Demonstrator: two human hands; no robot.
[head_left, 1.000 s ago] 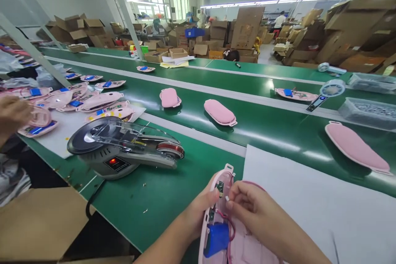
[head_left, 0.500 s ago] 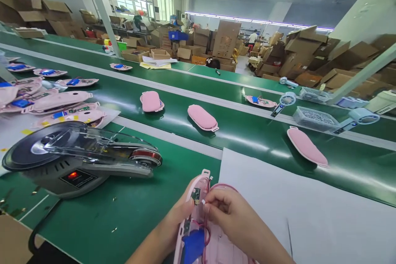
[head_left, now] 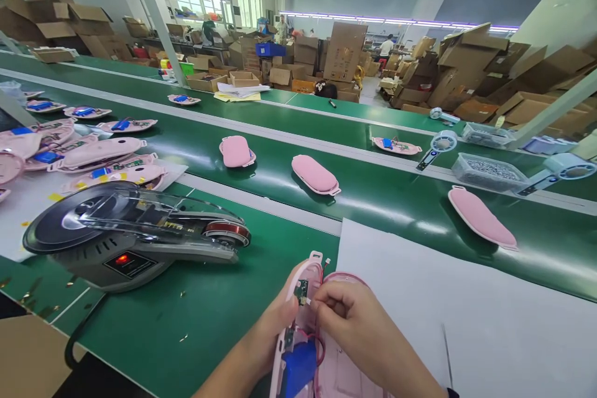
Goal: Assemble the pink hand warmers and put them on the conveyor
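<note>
One tape dispenser (head_left: 135,236) left of shell (head_left: 311,267)

The green worktop (head_left: 196,323) carries a grey tape dispenser (head_left: 135,236) on the left and a large white sheet (head_left: 466,323) on the right. Behind them, three closed pink cases (head_left: 315,174) lie well apart on the darker belt (head_left: 396,199). Far left, open pink shells (head_left: 93,155) are heaped on another sheet (head_left: 18,224).

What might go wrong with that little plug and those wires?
The right hand pinches a tiny white plug by the circuit board; it might slip or go in crooked. The thin red wires beside the blue battery could snag or get tugged. The left hand holds the pink shell by its edge, so it may wobble.
</note>
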